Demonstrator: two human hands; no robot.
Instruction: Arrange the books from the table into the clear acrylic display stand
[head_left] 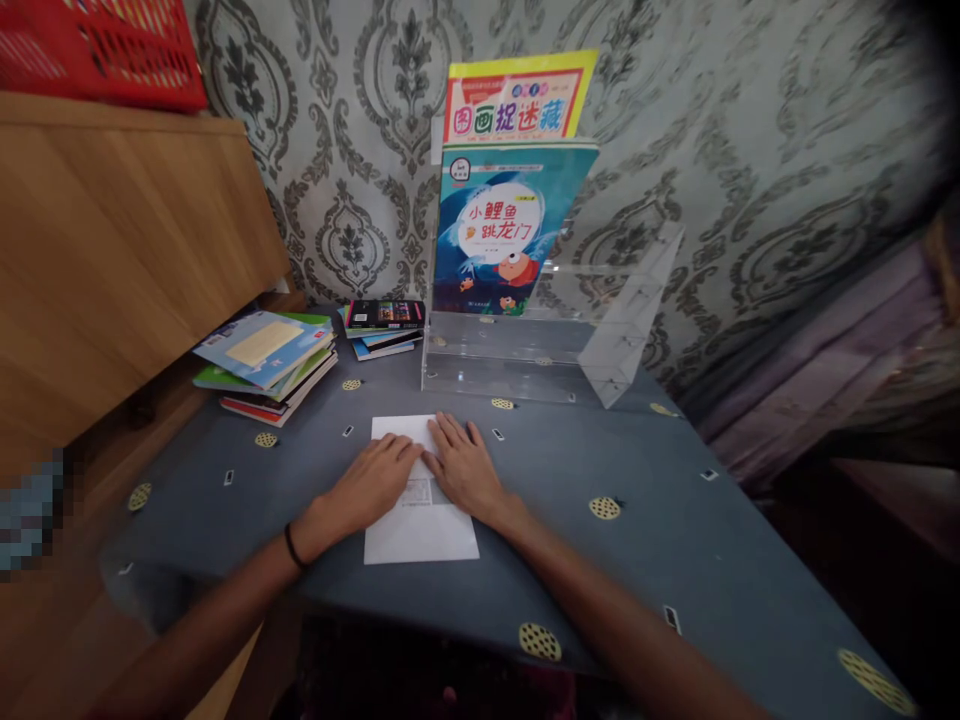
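Note:
A white sheet of paper (421,540) with a small printed patch lies on the table in front of me. My left hand (381,478) rests on its left side, the fingers laid out toward the middle. On the right side of the sheet, my right hand (463,465) lies flat with its fingers stretched forward. Both thumbs come close together near the sheet's middle. The hands cover part of the print. I cannot tell whether the paper is one sheet or a thin booklet.
A clear acrylic book stand (630,320) holds a blue picture book (491,255) and a yellow-edged book (517,105). Stacked books (266,355) and a smaller pile (384,325) lie at the left. A wooden cabinet (127,250) bears a red basket (97,50). Patterned cloth (555,470) covers the table.

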